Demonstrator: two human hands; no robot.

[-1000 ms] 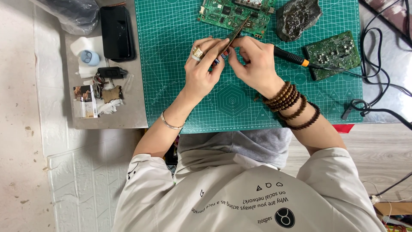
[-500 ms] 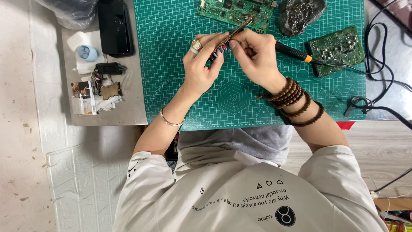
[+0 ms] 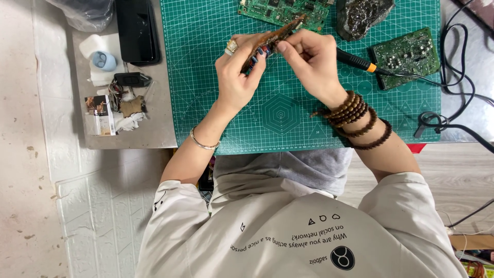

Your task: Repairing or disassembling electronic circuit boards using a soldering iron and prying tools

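My left hand (image 3: 237,77) grips a narrow brown circuit board (image 3: 275,37) edge-on above the green cutting mat (image 3: 280,113). Against the board's upper side rest the fingers of my right hand (image 3: 311,64), pinching it. A soldering iron (image 3: 363,63) with a black handle and orange collar lies on the mat just right of my right hand, behind its knuckles. A ring sits on my left hand, a bangle on that wrist, and brown bead bracelets wrap my right wrist.
Green circuit boards lie at the mat's top (image 3: 283,9) and right (image 3: 406,54), with a dark crumpled lump (image 3: 363,15) between. Black cables (image 3: 453,77) trail at the right. On the grey table, left: a black phone (image 3: 136,31), a blue-white round thing (image 3: 103,61), small clutter (image 3: 116,105).
Both hands have stayed together on the brown board, shifting slightly up and turning it; the view has tilted so the mat sits a little lower.
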